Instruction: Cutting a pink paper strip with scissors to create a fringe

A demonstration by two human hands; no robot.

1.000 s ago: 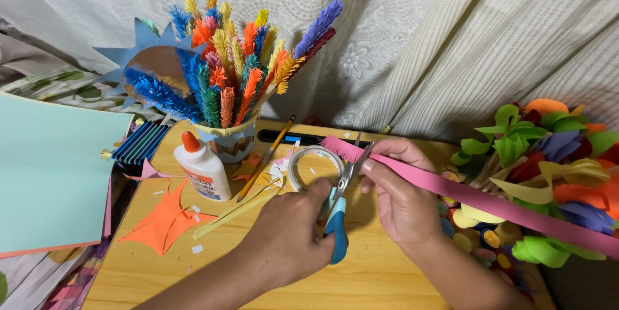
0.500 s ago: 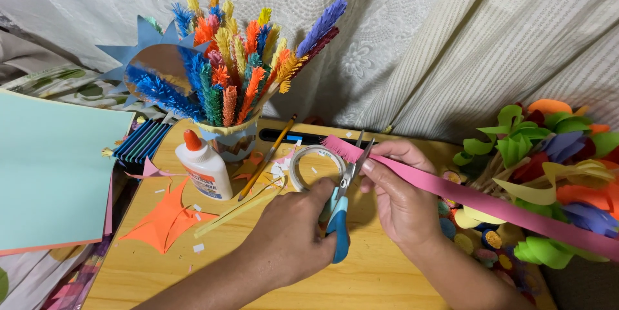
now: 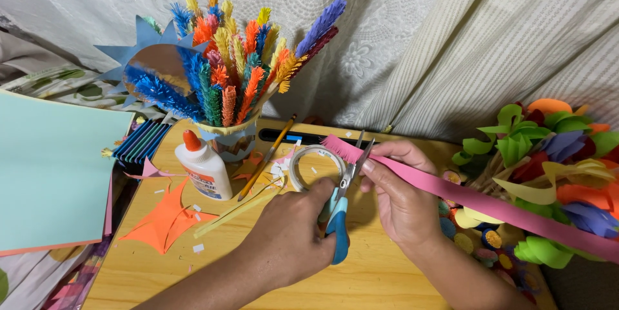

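My left hand [image 3: 287, 239] grips a pair of blue-handled scissors [image 3: 338, 223], blades pointing up and away from me. The blades meet the fringed end of a long pink paper strip [image 3: 480, 201]. My right hand [image 3: 400, 200] pinches that strip just right of the blades, and the rest of it runs off to the lower right. A roll of clear tape [image 3: 302, 158] lies on the wooden table [image 3: 387, 284] just left of the scissors.
A white glue bottle [image 3: 205, 169], a pencil [image 3: 267, 155] and an orange paper star [image 3: 164, 218] lie to the left. Behind them is a cup of fringed colourful paper sticks [image 3: 225, 90]. A pale teal sheet [image 3: 51, 168] is far left; curled paper flowers [image 3: 548, 149] crowd the right.
Both hands stay in nearly the same place; the scissors remain at the fringed end of the pink strip, with only a slight shift.
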